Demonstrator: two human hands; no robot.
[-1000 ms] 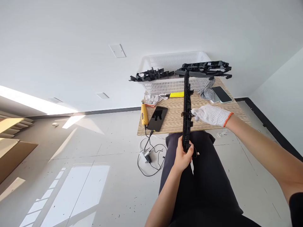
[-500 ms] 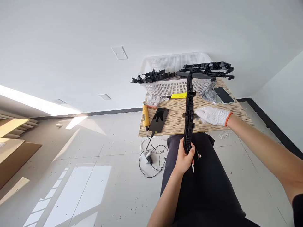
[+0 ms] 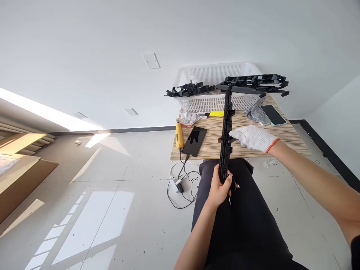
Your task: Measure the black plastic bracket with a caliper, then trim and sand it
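My bare left hand (image 3: pixel 221 187) is closed round the lower end of a long black plastic part (image 3: pixel 225 131), which stands lengthwise above my lap and over the table's front edge. My right hand (image 3: pixel 251 138), in a white knit glove with an orange cuff, is closed at the part's right side, about midway along it. A thin dark tool, mostly hidden, shows at the fingers and beyond the glove. Behind, a white basket (image 3: pixel 202 102) holds more black plastic parts (image 3: pixel 253 84) that stick out over its rim.
On the wooden table (image 3: pixel 209 144) lie a yellow rotary tool (image 3: pixel 179 135), a dark phone (image 3: pixel 194 141), a yellow-handled knife (image 3: pixel 216 113), a white glove (image 3: pixel 189 118), a grey glove (image 3: pixel 255 112) and another phone (image 3: pixel 273 114). Cables and a power strip (image 3: pixel 174 185) lie on the floor.
The view has shifted, so the table and basket appear farther right. My gloved right hand has turned slightly against the black part. My left hand keeps its hold.
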